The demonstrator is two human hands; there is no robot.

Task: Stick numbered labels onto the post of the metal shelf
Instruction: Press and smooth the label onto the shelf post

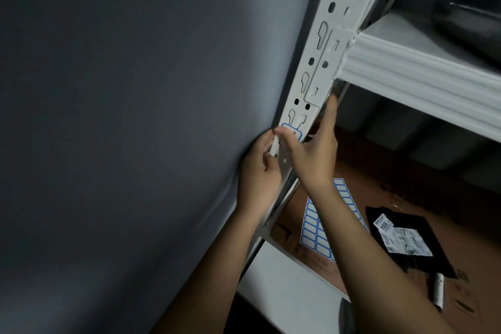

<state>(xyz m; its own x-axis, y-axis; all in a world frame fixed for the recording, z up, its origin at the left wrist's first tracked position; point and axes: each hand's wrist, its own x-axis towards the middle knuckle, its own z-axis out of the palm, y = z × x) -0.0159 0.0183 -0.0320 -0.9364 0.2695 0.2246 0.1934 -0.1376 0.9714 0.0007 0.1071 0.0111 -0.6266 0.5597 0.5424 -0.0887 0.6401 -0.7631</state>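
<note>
Both forearms rise from the bottom of the frame toward the centre. Left hand (260, 168) curls around the left edge of the white shelf post (320, 62), fingers loosely bent and touching the metal; whether it pinches anything cannot be told. Right hand (311, 152) lies across the post's front face, its thumb pressing down on a blue-bordered label (294, 133), its fingers reaching up along the post's right edge. Most of the label is covered by the thumb, and the dark mark on it is too blurred to read.

Lower right, partly hidden behind the right forearm, a sheet of blue-bordered labels (317, 228) lies on brown cardboard (433, 198). Beside it sit a black packet with a white printed sticker (404, 238) and a small grey cylinder (438, 290). A ribbed white shelf beam (420, 78) runs off the right edge, with a grey wall (135, 116) filling the left.
</note>
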